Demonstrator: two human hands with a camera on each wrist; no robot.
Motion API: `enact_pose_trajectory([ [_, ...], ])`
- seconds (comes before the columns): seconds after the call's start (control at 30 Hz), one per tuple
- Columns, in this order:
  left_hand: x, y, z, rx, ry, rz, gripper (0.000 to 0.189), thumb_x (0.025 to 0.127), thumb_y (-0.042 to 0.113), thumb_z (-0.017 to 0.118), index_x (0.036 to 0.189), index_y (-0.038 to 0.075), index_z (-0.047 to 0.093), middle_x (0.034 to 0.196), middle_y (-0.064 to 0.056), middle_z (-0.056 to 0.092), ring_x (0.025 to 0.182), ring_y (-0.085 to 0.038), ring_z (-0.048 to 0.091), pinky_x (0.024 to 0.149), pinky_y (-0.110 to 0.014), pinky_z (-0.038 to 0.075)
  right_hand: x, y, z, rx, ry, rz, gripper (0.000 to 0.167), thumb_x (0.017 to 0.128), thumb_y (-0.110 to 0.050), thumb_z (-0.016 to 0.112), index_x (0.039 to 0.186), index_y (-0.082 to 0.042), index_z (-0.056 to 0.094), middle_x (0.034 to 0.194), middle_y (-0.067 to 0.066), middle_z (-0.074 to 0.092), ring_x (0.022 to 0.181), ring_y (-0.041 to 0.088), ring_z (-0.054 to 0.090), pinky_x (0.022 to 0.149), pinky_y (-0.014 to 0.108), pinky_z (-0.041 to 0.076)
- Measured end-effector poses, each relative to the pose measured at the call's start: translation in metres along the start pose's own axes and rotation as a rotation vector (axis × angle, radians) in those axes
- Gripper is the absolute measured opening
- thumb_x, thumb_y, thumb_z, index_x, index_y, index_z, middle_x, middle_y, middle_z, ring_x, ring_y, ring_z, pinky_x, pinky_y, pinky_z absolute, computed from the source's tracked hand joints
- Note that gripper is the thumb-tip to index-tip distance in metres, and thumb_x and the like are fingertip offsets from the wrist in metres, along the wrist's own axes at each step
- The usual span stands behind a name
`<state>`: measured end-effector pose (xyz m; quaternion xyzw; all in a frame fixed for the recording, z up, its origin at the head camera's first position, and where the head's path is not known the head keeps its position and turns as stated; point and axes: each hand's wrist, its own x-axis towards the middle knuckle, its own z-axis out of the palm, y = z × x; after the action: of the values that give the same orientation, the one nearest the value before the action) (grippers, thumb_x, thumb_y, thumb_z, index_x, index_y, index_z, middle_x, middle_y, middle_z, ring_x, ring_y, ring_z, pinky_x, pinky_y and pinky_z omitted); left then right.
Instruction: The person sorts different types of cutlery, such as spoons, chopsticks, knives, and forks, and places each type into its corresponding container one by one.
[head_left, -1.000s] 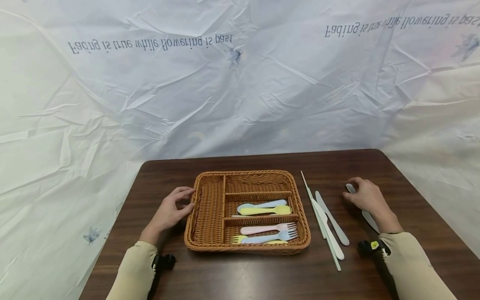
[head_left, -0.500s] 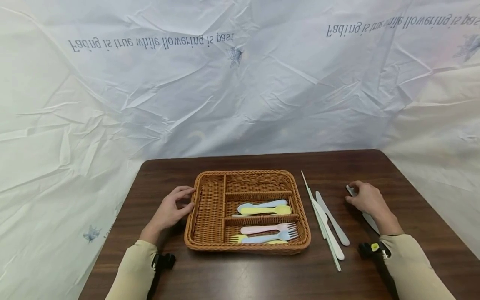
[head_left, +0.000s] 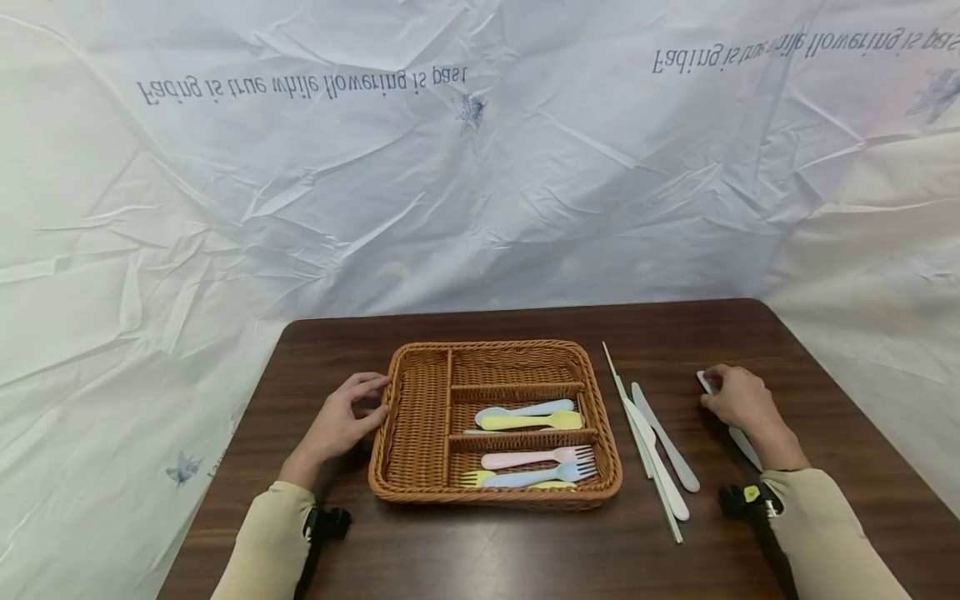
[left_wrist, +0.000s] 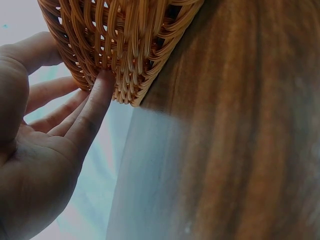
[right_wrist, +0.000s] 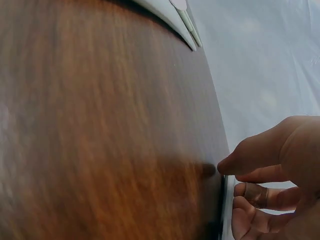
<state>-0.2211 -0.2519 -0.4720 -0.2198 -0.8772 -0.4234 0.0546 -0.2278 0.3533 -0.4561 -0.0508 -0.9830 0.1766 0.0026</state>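
Observation:
At the left end of a brown wicker cutlery basket point(head_left: 420, 492), my left hand point(head_left: 337, 429) touches the outer wall with fairly straight fingers. In the left wrist view its fingertips point(left_wrist: 104, 80) lie against the weave. On the right side of the table my right hand point(head_left: 742, 404) pinches a pale table knife point(head_left: 745, 447), the thumb on one side and curled fingers on the other. The hand covers the knife's middle; both ends show. In the right wrist view, the knife point(right_wrist: 228, 200) appears as a thin strip beside the fingers.
Yellow and blue spoons point(head_left: 566, 419) lie in the basket's middle compartment, several forks point(head_left: 525, 477) in the front one. Between basket and right hand lie pale green chopsticks point(head_left: 667, 504), a white knife point(head_left: 660, 467) and a greyish knife point(head_left: 675, 458). A white printed sheet point(head_left: 480, 208) hangs behind the table.
My right hand has shifted slightly to the right, and the knife under it has moved right a little too. The left hand and basket have stayed in place.

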Motion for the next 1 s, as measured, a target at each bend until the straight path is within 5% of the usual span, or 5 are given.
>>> enact_pose_trajectory([
  [0.5,0.0001,0.0001,-0.0015,0.005,-0.004,-0.001,0.044,0.093,0.014,0.067,0.135,0.005,0.057,0.135,-0.011,0.05,0.107,-0.027,0.061,0.078,-0.039,0.057,0.0006,0.0021,0.0016,0.03,0.003,0.012,0.042,0.088,-0.008,0.066,0.123,0.011,0.055,0.105,0.032,0.06,0.077,0.037,0.06,0.052,0.035,0.046],
  [0.8,0.0007,-0.0004,-0.0016,-0.002,-0.007,-0.001,0.045,0.093,0.015,0.067,0.135,0.005,0.057,0.135,-0.011,0.05,0.107,-0.026,0.061,0.079,-0.039,0.057,0.0032,0.0035,0.0025,0.034,-0.004,0.028,0.041,0.087,-0.01,0.068,0.123,0.009,0.057,0.111,0.033,0.059,0.091,0.047,0.058,0.061,0.046,0.049],
  [1.0,0.0009,-0.0012,-0.0023,-0.002,-0.009,0.005,0.045,0.093,0.016,0.067,0.136,0.004,0.056,0.135,-0.011,0.05,0.107,-0.026,0.061,0.078,-0.038,0.057,0.0073,0.0011,0.0013,0.042,-0.011,0.033,0.04,0.088,-0.01,0.067,0.122,0.009,0.058,0.111,0.032,0.059,0.089,0.043,0.059,0.06,0.043,0.049],
])
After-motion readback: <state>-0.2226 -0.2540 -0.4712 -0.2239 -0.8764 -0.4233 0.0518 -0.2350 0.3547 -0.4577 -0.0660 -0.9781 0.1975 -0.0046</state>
